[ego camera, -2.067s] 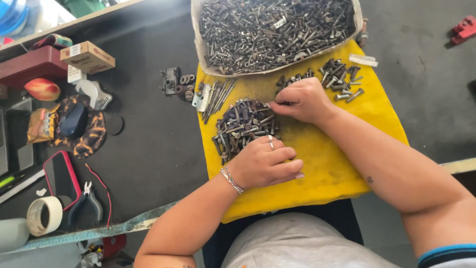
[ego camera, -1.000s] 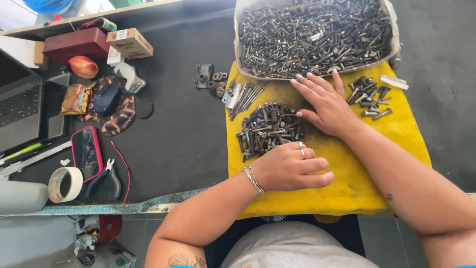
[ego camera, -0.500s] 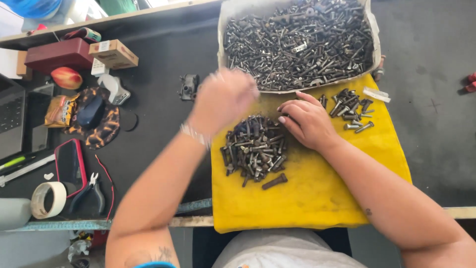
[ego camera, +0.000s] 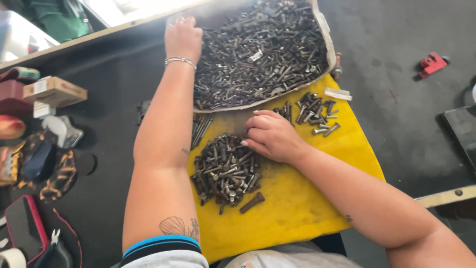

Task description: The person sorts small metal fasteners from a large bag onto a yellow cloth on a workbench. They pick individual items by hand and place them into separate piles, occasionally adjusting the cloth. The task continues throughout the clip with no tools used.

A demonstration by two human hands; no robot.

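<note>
My left hand (ego camera: 182,35) reaches far forward to the back left corner of a white tray (ego camera: 325,34) heaped with rusty bolts and screws; its fingers rest on the heap and the rim. Whether it holds anything I cannot tell. My right hand (ego camera: 270,135) lies curled on the yellow cloth (ego camera: 297,198), fingertips touching the right edge of a pile of dark bolts (ego camera: 223,168). A single bolt (ego camera: 252,202) lies just below that pile. A smaller group of bolts (ego camera: 312,114) sits to the right of my right hand.
A few long bolts (ego camera: 199,130) lie beside my left forearm. On the dark bench at left are a cardboard box (ego camera: 54,91), a patterned pad (ego camera: 47,168), a red-cased phone (ego camera: 25,226) and pliers. A red part (ego camera: 431,63) lies on the floor at right.
My left hand has lifted from the yellow cloth and stretched forward to the far left corner of the tray. My right hand stayed by the bolt pile. The camera view shifted.
</note>
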